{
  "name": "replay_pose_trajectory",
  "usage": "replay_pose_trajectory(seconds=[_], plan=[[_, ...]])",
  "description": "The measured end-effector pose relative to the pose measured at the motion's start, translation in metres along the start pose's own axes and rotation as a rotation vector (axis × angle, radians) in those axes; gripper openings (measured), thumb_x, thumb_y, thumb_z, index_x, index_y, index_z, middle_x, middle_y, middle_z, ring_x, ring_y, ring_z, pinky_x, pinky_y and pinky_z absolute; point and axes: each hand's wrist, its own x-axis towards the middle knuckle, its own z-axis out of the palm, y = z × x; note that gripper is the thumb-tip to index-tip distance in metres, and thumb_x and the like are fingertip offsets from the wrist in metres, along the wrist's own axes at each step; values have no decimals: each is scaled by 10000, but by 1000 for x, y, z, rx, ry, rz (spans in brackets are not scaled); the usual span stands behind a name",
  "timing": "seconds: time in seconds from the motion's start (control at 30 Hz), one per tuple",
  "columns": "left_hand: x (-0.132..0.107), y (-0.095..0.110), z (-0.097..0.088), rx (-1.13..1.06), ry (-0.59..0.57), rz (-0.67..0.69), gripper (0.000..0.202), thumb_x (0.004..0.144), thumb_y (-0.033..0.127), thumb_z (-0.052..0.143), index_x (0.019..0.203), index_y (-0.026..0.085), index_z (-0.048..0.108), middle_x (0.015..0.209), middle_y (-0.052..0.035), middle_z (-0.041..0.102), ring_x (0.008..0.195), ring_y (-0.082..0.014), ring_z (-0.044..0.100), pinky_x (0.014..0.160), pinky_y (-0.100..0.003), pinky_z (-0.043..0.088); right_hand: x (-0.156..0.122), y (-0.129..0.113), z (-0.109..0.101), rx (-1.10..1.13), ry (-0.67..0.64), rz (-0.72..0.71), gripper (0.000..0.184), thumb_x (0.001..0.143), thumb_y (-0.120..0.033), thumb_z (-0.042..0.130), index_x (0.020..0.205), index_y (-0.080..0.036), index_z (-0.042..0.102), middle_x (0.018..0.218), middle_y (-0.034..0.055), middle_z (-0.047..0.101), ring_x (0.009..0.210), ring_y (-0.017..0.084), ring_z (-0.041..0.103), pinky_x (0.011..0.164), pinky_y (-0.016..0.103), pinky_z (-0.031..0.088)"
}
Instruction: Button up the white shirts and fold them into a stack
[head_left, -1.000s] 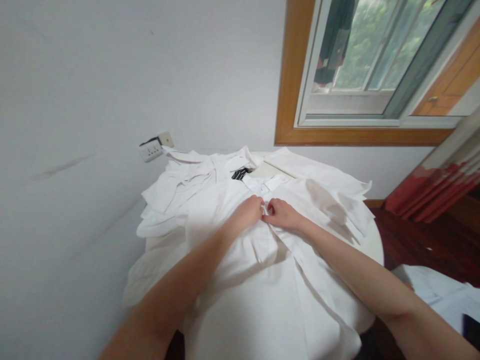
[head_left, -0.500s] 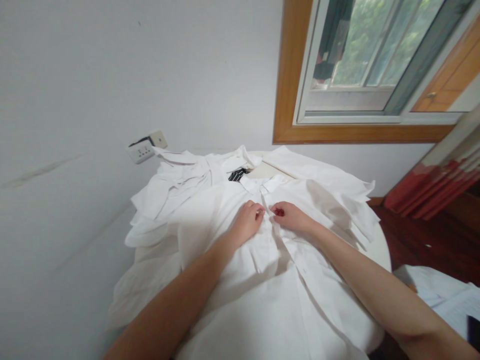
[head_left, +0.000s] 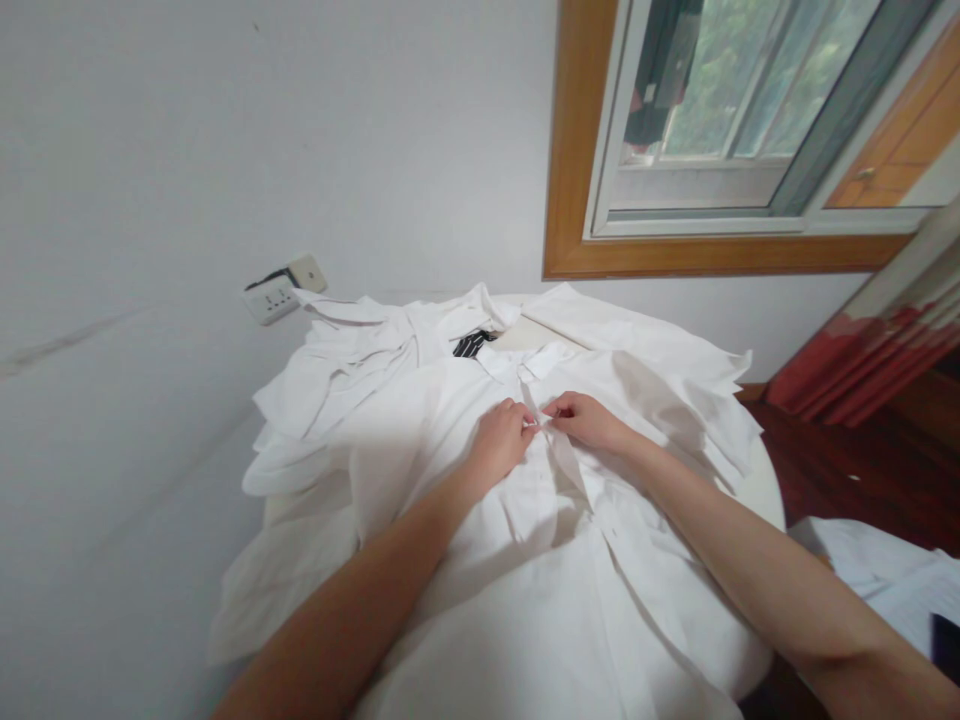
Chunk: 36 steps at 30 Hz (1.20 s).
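Note:
A white shirt [head_left: 450,440] lies spread over a round table [head_left: 766,490], its collar [head_left: 525,362] pointing toward the wall. Below the collar, my left hand [head_left: 504,438] pinches the shirt's front edge between thumb and fingertips. Close beside it, my right hand [head_left: 585,420] pinches the facing edge of the front opening. The fingertips of both hands nearly meet. Any button between them is too small to make out. Lower down, the front hangs apart in loose folds.
More white garments [head_left: 337,370] are heaped at the table's left and back. A black-and-white striped piece [head_left: 474,344] shows beyond the collar. A wall socket [head_left: 270,298], a wood-framed window [head_left: 562,258] and a red-and-cream curtain [head_left: 832,360] surround the table. Papers [head_left: 900,580] lie at lower right.
Both hands stay at the shirt front, and the fingertips have shifted slightly while pinching. The view has tilted a little, so the background sits slightly higher.

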Motion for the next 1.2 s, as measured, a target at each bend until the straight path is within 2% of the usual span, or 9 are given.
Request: replay_pose_trajectory(seconds=[0.2,0.33,0.4,0.5,0.6,0.9,1.2], plan=[[0,2,-3,87,-38,-41,156,898,323,581,943,189,648,962,-65,662,905,-190,646,840,-292,478,0,-2,1,16,29,39,221,701,-171,550,811,-131,737,682,11,657,618,128,537,609,226,422],[-1,3,-3,176,-55,-4,176,917,336,542,945,189,632,946,-76,663,877,-208,644,783,-304,475,-1,-7,5,-55,158,79,241,674,-142,564,838,-133,740,773,38,690,665,143,580,650,241,449],[-1,2,-3,226,-61,33,201,937,332,493,941,190,636,921,-84,662,846,-221,642,758,-322,471,-2,-9,7,-75,189,120,273,678,-145,568,892,-133,738,762,35,686,608,133,574,608,237,447],[0,-1,-2,230,-59,71,231,950,329,451,940,205,646,890,-75,665,814,-220,639,735,-325,463,-4,-10,10,-43,163,175,279,703,-164,563,928,-129,724,652,5,644,473,105,516,507,224,412],[1,-5,-2,161,-58,48,228,941,324,463,892,209,653,870,-56,676,831,-203,637,741,-305,459,-5,-9,11,5,120,166,227,718,-179,560,874,-134,720,595,-12,611,450,96,498,472,209,388],[2,-8,1,113,-58,-5,270,955,288,413,891,198,659,908,-61,691,902,-198,634,813,-310,461,-5,-14,10,145,148,167,223,749,-236,563,883,-130,706,642,-3,612,485,96,496,471,207,400],[3,-11,6,58,-38,-46,283,944,290,433,863,190,685,923,-70,664,948,-201,608,878,-324,441,-9,-17,13,88,35,139,219,754,-198,561,918,-129,689,617,-32,562,465,79,483,454,184,397]])
